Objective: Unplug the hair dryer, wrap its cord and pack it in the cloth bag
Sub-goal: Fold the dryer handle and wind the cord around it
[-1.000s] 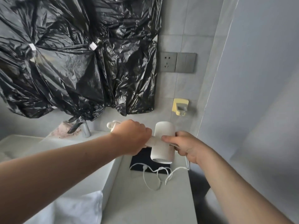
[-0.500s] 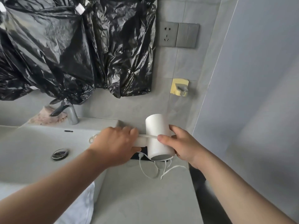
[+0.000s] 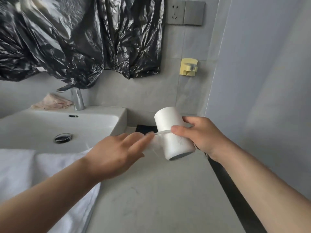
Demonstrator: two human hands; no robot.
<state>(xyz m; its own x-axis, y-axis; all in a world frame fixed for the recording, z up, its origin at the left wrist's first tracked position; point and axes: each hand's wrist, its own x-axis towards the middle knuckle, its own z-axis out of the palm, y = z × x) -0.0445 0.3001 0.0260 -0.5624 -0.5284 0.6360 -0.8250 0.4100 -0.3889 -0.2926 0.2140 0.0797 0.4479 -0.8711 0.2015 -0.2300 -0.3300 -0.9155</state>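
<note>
right hand (image 3: pixel 200 137) clamps hair dryer (image 3: pixel 173 132), thumb pinning cord (image 3: pixel 163 132); left hand (image 3: pixel 116 157) blurred, fingers loosely spread beside handle, whereas 0.5 s ago it gripped it

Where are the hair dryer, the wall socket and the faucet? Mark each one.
hair dryer (image 3: pixel 173 132): head view, side of its white barrel.
wall socket (image 3: pixel 175 12): head view, grey faceplate by the holes.
faucet (image 3: pixel 77 99): head view, its chrome upright body.

Smooth, seemingly matt plastic hair dryer (image 3: pixel 173 132)
</note>
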